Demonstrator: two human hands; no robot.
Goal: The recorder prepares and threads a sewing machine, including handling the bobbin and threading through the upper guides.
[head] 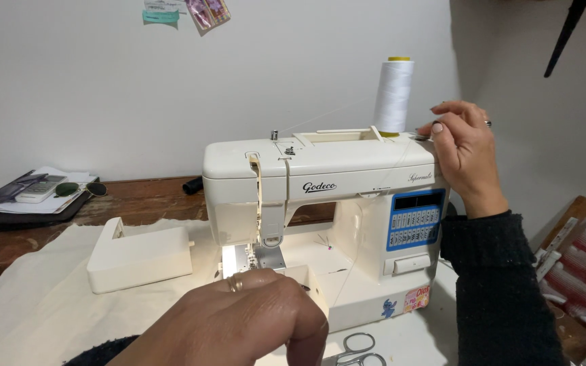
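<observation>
While the right hand rests fingers together on the sewing machine top-right corner, beside the white thread cone, left hand sits curled by the needle area; looks like threading/setup; next move prob. needs thread guided down w/ care.

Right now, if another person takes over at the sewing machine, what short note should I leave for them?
Left hand: low in front of the sewing machine, near the needle area; closed loosely, whether it holds anything cannot be seen.
Right hand: raised at the machine's top right corner, fingers on the top edge beside the white thread spool.
Things: the spool stands upright on top, and a thin thread runs from it. The removable case part lies on the cloth to the left. Scissors lie in front.
Done: spool is mounted.
Left: no fabric shows under the needle.
</observation>
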